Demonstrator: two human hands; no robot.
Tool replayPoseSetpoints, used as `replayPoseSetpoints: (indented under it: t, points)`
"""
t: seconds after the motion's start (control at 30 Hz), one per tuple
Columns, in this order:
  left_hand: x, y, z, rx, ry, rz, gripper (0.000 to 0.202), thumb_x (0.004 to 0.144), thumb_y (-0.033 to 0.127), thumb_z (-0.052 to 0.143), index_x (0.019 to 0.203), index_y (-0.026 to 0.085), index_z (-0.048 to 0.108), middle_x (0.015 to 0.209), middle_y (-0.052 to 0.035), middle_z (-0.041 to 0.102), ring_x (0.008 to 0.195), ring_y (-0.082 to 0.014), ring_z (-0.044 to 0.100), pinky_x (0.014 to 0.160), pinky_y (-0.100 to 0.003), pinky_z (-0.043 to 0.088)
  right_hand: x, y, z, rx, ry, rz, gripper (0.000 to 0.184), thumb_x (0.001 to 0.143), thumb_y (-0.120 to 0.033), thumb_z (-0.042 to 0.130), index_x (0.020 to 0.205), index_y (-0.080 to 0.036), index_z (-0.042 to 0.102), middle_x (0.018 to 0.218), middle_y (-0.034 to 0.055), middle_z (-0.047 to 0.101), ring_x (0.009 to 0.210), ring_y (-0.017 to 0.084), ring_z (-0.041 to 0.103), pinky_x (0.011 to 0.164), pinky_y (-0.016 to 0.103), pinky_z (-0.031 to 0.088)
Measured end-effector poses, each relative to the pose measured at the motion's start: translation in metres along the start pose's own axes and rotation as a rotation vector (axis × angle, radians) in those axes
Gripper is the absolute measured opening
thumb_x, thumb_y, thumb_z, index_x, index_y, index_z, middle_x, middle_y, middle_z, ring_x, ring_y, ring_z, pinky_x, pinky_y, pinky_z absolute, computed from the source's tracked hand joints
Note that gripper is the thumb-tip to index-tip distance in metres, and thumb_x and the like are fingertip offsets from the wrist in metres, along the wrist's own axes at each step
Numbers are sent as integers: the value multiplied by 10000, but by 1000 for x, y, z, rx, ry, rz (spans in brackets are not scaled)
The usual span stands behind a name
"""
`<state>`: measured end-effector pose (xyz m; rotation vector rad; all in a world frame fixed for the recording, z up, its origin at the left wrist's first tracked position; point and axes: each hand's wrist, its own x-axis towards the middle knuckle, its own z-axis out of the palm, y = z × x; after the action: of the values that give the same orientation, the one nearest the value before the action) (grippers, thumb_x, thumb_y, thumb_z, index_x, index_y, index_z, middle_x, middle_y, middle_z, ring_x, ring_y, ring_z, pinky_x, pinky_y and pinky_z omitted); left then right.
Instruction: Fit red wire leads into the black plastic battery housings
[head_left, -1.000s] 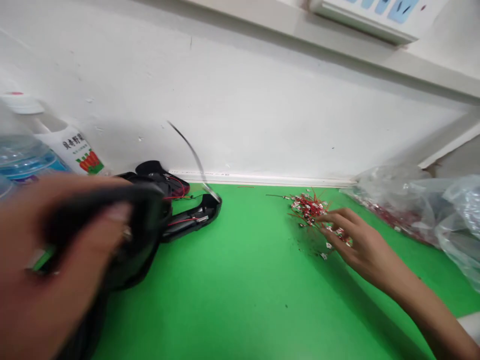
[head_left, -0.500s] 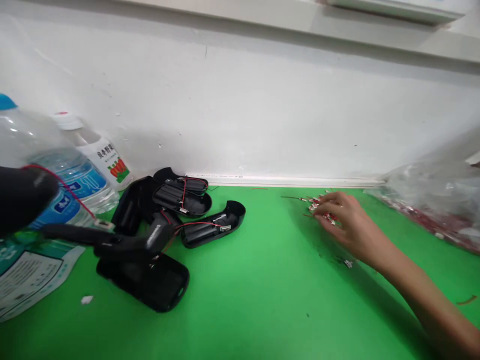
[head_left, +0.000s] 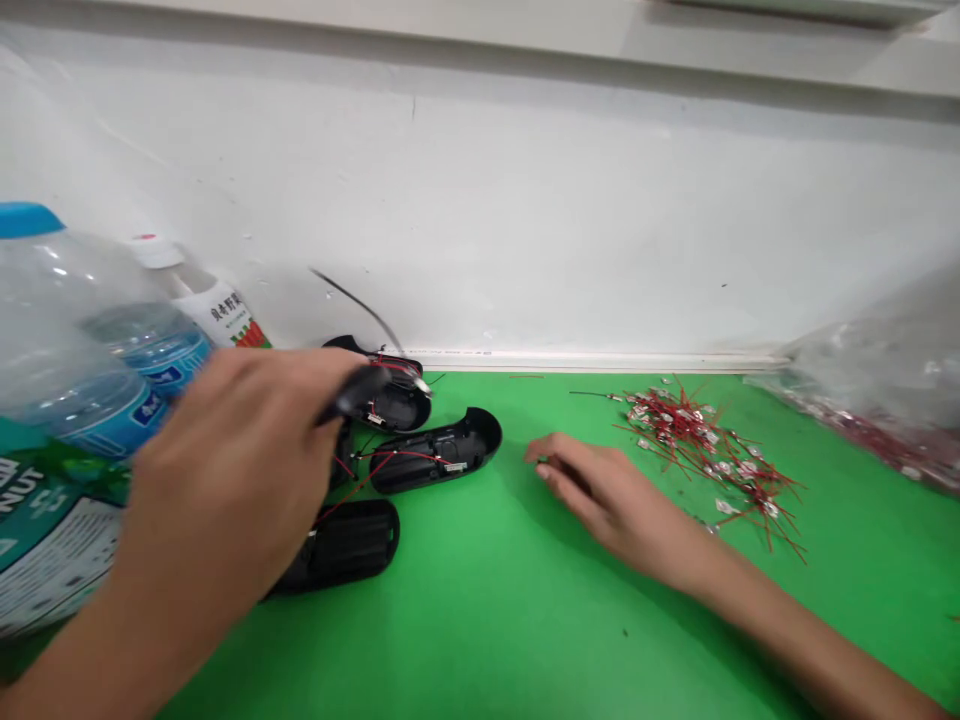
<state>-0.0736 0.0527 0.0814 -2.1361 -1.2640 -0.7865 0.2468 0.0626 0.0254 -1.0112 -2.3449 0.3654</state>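
Fingers of the left hand (head_left: 232,460) are wrapped around a dark piece (head_left: 356,390), blurred; those of the right hand (head_left: 615,500) curl with tips close together, and I cannot tell whether anything small sits between them. Work looks partway: the middle shell (head_left: 405,460), between both sets of fingers on the green desk (head_left: 487,630), carries a red wire and small connector (head_left: 455,467) but lies open, while many pieces in the red-wired pile (head_left: 679,420), beyond and right of the right fingers, remain loose. Another open shell (head_left: 349,550) lies just nearer than the left fingers. Farther right of the right fingers, a clear bag (head_left: 862,350) holds reddish pieces, too blurred to identify.
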Motion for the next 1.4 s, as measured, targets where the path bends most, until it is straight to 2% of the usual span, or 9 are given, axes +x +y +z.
replayPoseSetpoints:
  t: [0.1, 0.2, 0.43, 0.63, 0.8, 1.03, 1.23, 1.33, 1.4]
  points:
    - [1, 3, 13, 138, -99, 166, 287, 1047, 33, 475, 1293, 136, 579, 1181, -99, 715, 1073, -338, 630, 854, -451, 529, 2, -6, 20, -108, -90, -30, 409, 1096, -102, 446, 1491, -149, 542, 1134, 110, 764, 941, 227, 755, 806, 340, 588]
    - [-1, 2, 24, 161, -185, 209, 362, 995, 6, 452, 1317, 113, 578, 1207, -137, 709, 1052, -377, 634, 788, -495, 538, 20, -11, 35, -255, -107, -1, 612, 1038, -52, 499, 1641, -144, 444, 1044, 140, 747, 835, 290, 729, 694, 379, 533]
    - [-9, -6, 38, 195, -347, 164, 404, 997, 55, 415, 1303, 108, 672, 1162, -149, 729, 959, -391, 665, 696, -536, 567, 46, 3, 33, -368, -183, -93, 262, 1061, -106, 596, 1262, -169, 751, 875, 72, 664, 715, 205, 581, 608, 340, 298]
    - [-18, 0, 39, 187, -397, 132, 493, 1031, 141, 361, 1428, 46, 637, 1333, -182, 692, 1110, -384, 639, 792, -536, 573, 9, 26, -5, -232, -263, -284, 354, 1126, -142, 459, 1317, -205, 750, 858, 53, 619, 742, 187, 528, 684, 327, 358]
    - [-19, 21, 26, 133, -326, 150, 543, 1001, 192, 442, 1508, 28, 544, 1462, -231, 596, 1172, -439, 573, 823, -583, 503, -6, 31, -16, -142, -200, -224, 405, 1118, -141, 438, 1435, -190, 685, 843, 45, 560, 725, 179, 523, 643, 298, 345]
    - [-28, 61, 23, -342, -359, 346, 583, 1037, 149, 517, 1609, 83, 425, 1688, -154, 407, 1520, -332, 373, 1236, -461, 261, -4, 8, -25, 15, -156, -67, 347, 973, -52, 476, 1264, -131, 647, 985, 57, 697, 801, 158, 621, 720, 282, 451]
    - [-44, 66, 45, -307, -441, 425, 355, 998, 173, 670, 1348, 137, 624, 1527, -126, 590, 1402, -343, 448, 1148, -531, 283, -8, -18, -21, 48, -389, -24, 518, 899, -53, 505, 1349, -244, 675, 1087, 54, 709, 875, 195, 652, 723, 332, 405]
    - [-41, 65, 40, -409, -439, 413, 46, 1033, 182, 647, 1075, 180, 666, 1346, -85, 655, 1289, -329, 497, 1077, -512, 315, -11, -21, -16, 10, -417, -31, 320, 880, -51, 536, 1114, -207, 689, 956, 32, 650, 803, 183, 576, 659, 345, 325]
    - [-36, 65, 34, -479, -386, 391, 94, 1028, 141, 639, 1116, 170, 655, 1315, -92, 630, 1242, -316, 504, 1062, -485, 336, -13, -20, -14, 43, -445, -60, 210, 887, -43, 549, 964, -207, 655, 864, 7, 565, 732, 157, 485, 620, 341, 268]
